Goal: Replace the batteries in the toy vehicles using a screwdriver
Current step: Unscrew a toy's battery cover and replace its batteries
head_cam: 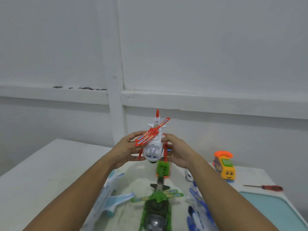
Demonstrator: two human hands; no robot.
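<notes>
Underside of the white helicopter (154, 147), held between the left hand (126, 150) and the right hand (176, 150), faced away. Some fingers lay hidden behind its body. Its rotor labels were too small to read. The near green helicopter (156, 212) was cut off by the lower edge. The left forearm partly covered the pale airplane (108, 197). The right forearm covered part of the blue-and-white toy (198, 212) and most of a small white object (188, 175). The teal mat (273, 209) ran off the right edge.

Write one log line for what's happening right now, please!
held: white-and-red toy helicopter | left hand: grips its side | right hand: grips other side | red-handled screwdriver: on table, untouched
</notes>
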